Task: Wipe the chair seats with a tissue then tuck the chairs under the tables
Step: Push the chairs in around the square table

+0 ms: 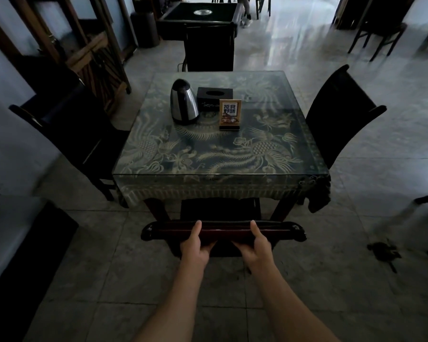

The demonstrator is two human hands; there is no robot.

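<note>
A dark wooden chair (282,232) stands at the near side of the glass-topped table (220,166), its seat partly under the table edge. My left hand (195,245) grips the chair's top rail left of centre, thumb over the top and fingers curled behind. My right hand (257,244) grips the same rail right of centre in the same way. A black tissue box (215,96) sits on the table. No tissue shows in either hand.
Dark chairs stand at the table's left (67,124), right (341,114) and far side (208,48). A steel kettle (183,103) and a small sign stand (229,114) sit on the table. A dark clump (383,251) lies on the tiled floor at right. Another table (200,14) stands behind.
</note>
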